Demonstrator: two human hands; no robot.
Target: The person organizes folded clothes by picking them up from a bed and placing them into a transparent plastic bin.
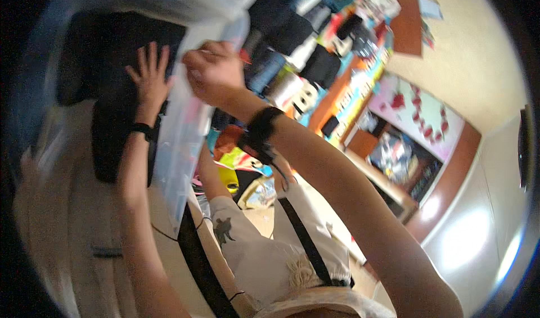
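Black cloth (115, 87) underlies the splayed left hand (151, 82), the right hand (212, 73) fisted beside translucent plastic bin walls (179, 143).

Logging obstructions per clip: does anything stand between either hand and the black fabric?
Nothing visible separates the spread left hand from the black fabric, though contact is unclear. For the curled right hand, the translucent bin wall appears to stand between.

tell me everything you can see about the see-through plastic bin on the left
The see-through plastic bin looks pale and bluish, with a long smooth side wall running down the picture and blurred edges at the top. Black items, apparently cloth, show inside it. The left hand is spread over them; the right hand is curled beside the wall's upper part, its grip unclear. Blur and the slanted view hide its exact tilt.
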